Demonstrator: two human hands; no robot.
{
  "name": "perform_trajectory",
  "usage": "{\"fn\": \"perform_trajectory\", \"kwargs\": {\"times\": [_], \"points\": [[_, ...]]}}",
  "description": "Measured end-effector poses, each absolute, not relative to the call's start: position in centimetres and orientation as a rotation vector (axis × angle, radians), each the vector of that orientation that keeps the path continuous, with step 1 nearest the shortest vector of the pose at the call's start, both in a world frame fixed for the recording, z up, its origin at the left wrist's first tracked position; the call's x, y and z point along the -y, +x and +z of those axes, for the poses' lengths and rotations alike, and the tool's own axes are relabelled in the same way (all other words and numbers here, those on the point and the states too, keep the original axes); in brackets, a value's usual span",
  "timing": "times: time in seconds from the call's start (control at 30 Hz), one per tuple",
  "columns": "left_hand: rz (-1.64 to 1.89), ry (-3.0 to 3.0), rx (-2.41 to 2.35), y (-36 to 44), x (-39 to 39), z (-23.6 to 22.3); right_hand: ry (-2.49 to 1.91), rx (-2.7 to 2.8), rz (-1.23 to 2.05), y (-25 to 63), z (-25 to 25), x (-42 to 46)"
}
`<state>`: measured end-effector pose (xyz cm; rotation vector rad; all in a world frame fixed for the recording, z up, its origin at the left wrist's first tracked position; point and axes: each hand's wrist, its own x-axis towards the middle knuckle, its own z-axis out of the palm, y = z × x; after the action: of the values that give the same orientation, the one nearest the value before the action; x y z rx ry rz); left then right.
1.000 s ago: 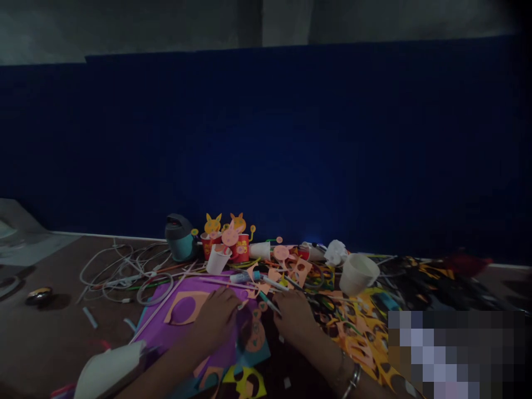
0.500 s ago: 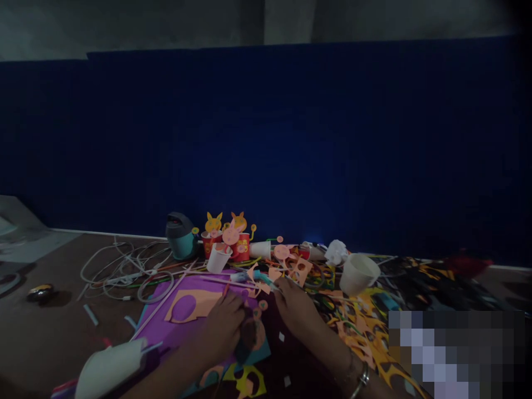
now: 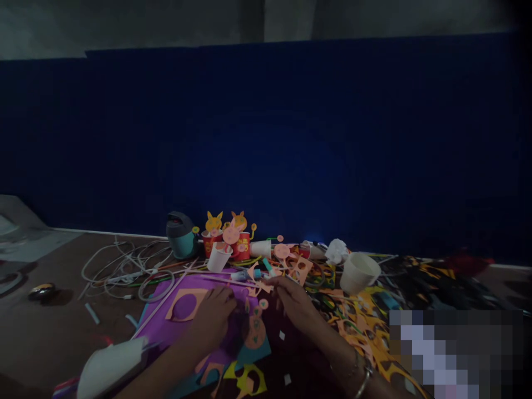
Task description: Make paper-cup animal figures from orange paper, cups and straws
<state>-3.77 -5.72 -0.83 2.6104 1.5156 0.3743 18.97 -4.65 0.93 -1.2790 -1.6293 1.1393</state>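
My left hand (image 3: 216, 317) lies over the right part of an orange paper sheet with a round hole (image 3: 195, 295), its fingers lowered and loosely apart; nothing shows in them. My right hand (image 3: 294, 303) reaches in from the right with fingers apart, the forefinger tip beside peach paper scraps (image 3: 266, 286). Just beyond that tip lie a clear tube with a teal end (image 3: 245, 275) and a separate teal piece (image 3: 268, 266). Between both hands rests a peach paper figure with small green marks (image 3: 255, 328), over purple paper (image 3: 166, 310) and a blue-green sheet.
Animal-faced paper cutouts (image 3: 231, 233) stand in cups at the back, beside a teal-and-grey device (image 3: 181, 238). White cables (image 3: 124, 271) tangle at left. A paper cup (image 3: 112, 368) lies front left; a larger white cup (image 3: 361, 273) stands at right by yellow-orange scraps (image 3: 366, 332).
My left hand has drawn back slightly left, uncovering the peach figure. My right hand has shifted slightly; the teal piece beside it now stands at a different angle, apart from the tube.
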Motion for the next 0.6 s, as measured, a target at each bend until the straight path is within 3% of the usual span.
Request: {"fn": "perform_trajectory", "kwargs": {"times": [0.1,0.2,0.37,0.5,0.6], "points": [[0.594,2.645,-1.487,-3.3,5.5,0.4,-1.105,1.372,1.666,18.6,2.0,5.3],[0.673,2.731,-1.288,-2.4,5.5,1.7,-0.788,1.189,1.966,18.8,2.8,6.0],[0.936,2.610,-1.422,-0.9,5.8,3.9,-0.544,1.052,2.078,19.4,3.2,6.2],[0.641,2.640,-1.092,0.4,6.0,4.8,-0.444,1.110,2.041,19.2,3.1,6.3],[0.516,2.539,-1.124,1.0,6.1,4.4,-0.592,1.167,1.920,19.0,3.0,6.3]]}}
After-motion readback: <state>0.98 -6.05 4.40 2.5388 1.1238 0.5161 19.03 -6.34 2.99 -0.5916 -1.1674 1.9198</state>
